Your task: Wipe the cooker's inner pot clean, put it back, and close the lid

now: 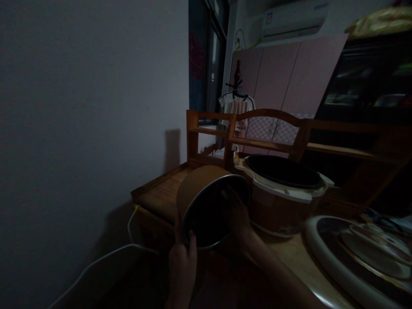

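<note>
A round inner pot (201,180), tan outside and dark inside, is tilted with its mouth toward me above the table's edge. My left hand (183,253) grips its lower left rim, thumb over the inside edge and fingers along the outer wall. Inside the pot's mouth is my right hand (236,214), close to the dark inner wall. Its fingers are lost in shadow, so I cannot see whether they hold anything. Right behind the pot stands a cooker body (270,210) with a white rim, its dark top opening uncovered.
A large round lid (325,253) lies at the right on the wooden table (292,257). A wooden rack (267,141) rises along the table's back. The wall (96,107) is close on the left, and a white cord (106,256) hangs from the table's corner.
</note>
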`<state>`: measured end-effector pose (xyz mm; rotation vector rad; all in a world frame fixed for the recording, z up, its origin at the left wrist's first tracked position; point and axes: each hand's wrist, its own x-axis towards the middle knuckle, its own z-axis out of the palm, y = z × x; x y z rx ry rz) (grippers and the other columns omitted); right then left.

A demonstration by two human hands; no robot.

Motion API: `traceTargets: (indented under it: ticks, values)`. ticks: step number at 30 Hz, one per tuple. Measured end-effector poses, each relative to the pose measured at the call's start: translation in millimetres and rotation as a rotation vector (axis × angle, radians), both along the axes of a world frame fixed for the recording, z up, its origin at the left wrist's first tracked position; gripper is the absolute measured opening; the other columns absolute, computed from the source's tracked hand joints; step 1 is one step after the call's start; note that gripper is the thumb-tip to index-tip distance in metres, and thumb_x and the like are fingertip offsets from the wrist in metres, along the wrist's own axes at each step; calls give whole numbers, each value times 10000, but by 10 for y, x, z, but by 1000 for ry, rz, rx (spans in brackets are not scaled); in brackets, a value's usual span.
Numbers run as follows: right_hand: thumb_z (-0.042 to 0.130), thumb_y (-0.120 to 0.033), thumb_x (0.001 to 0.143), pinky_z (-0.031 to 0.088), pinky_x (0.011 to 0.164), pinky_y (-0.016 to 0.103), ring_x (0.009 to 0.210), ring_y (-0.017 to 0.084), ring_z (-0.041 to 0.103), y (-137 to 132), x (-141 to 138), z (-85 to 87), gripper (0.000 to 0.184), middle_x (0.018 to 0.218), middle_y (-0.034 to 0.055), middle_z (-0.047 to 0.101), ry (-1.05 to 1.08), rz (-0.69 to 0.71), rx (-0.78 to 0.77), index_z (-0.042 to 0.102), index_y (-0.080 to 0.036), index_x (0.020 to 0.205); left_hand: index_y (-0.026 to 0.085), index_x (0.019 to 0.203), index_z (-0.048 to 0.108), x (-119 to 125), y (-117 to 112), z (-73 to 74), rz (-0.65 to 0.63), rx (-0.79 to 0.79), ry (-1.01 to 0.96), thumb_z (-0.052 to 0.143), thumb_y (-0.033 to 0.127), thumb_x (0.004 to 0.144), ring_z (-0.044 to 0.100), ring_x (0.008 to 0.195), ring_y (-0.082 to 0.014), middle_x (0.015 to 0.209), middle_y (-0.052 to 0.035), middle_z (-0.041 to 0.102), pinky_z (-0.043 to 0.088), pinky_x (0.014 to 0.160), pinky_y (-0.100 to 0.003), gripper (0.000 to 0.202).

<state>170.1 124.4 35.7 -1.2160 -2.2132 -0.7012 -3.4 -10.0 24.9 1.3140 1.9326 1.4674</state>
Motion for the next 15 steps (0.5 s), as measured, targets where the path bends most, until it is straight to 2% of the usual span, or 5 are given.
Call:
traceTargets:
  ticks: [7, 12, 15]
  values:
    - [618, -120, 907, 253, 1194, 476, 1398, 309, 332, -18, -20, 14, 487, 1467, 183, 419, -29, -12, 2, 535, -59, 1383, 62, 1425, 403, -5, 9, -32, -8, 2, -16, 378, 503, 965, 710, 800, -247, 885, -128, 743, 495, 644, -307, 637]
    - [676, -138, 877, 233, 1194, 514, 1405, 340, 309, -88, 1, 42, 467, 1462, 187, 420, -85, 1, -24, 591, -67, 1331, 66, 1467, 339, -5, -9, -21, -19, 14, -6, 371, 506, 970, 713, 772, -241, 901, -127, 748, 492, 629, -311, 665]
    - [676, -142, 877, 193, 1206, 523, 1424, 332, 273, -168, 64, 76, 397, 1466, 159, 426, -126, 14, -52, 647, -105, 1271, 68, 1472, 334, -3, -4, -12, -19, 23, -21, 383, 501, 968, 717, 785, -241, 875, -116, 750, 502, 636, -309, 667]
